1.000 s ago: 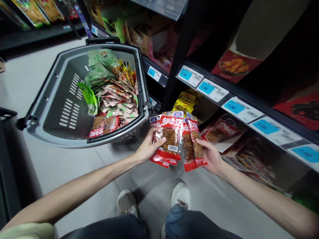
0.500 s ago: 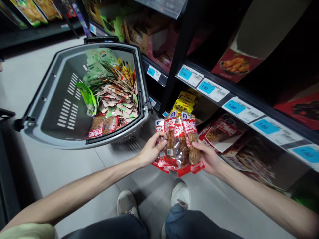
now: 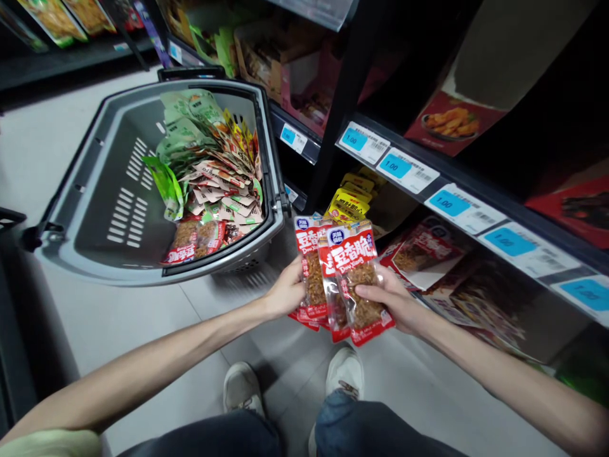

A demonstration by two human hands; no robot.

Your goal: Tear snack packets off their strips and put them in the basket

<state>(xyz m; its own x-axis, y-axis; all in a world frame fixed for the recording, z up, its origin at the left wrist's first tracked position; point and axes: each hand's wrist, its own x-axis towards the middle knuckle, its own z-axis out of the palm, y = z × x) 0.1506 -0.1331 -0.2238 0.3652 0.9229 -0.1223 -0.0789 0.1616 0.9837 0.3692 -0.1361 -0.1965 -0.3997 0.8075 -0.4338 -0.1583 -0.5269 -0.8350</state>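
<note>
Several red-and-clear snack packets (image 3: 364, 273) with brown crumbly food inside are fanned out between my two hands, in front of the shelf. My left hand (image 3: 288, 289) is closed on the left packets (image 3: 314, 279), its fingers partly behind them. On the right, my right hand (image 3: 392, 298) grips the front packet, with the thumb flat on its face and the other fingers hidden behind. To the left stands a grey shopping basket (image 3: 95, 209) with a heap of snack packets (image 3: 223, 184); red packets (image 3: 193, 240) of the same look lie at its near end.
Black shelving with blue-and-white price labels (image 3: 404, 170) runs along the right. Yellow packets (image 3: 349, 203) and a red-and-white box (image 3: 423, 251) sit on its lower level. My shoes (image 3: 345, 377) are on the grey tiled floor (image 3: 166, 343) below.
The packets have turned from narrow, edge-on views to show their printed fronts. They now overlap in a flatter fan, and my right thumb presses the front one.
</note>
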